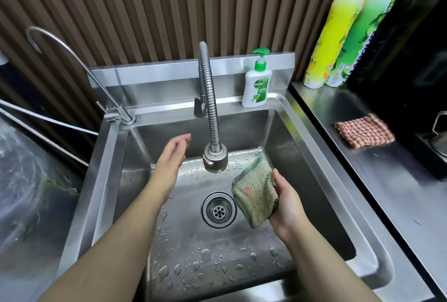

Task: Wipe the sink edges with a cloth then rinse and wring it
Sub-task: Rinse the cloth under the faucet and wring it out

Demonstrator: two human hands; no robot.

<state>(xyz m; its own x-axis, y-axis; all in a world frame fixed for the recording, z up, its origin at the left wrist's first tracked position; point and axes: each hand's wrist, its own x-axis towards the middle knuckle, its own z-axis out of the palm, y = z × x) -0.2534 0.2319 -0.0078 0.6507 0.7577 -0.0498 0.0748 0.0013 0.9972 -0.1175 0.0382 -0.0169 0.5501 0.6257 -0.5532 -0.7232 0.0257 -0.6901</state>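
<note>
A folded green terry cloth [254, 192] hangs over the steel sink basin, right of the drain [219, 209]. My right hand [286, 209] grips it along its right edge. My left hand [173, 154] is held open over the basin, fingers apart, just left of the flexible tap's spray head [215, 157], touching neither. The tap's hose [209, 88] arches up from the sink's back ledge. No water runs from it. Drops lie on the sink floor. The sink's rim [101, 168] frames the basin.
A white and green hand-soap pump bottle [256, 84] stands on the back right ledge. A thin curved tap [72, 59] rises at the back left. On the right counter lie a red checked cloth [365, 130], a yellow bottle [336, 30] and a green bottle [362, 30].
</note>
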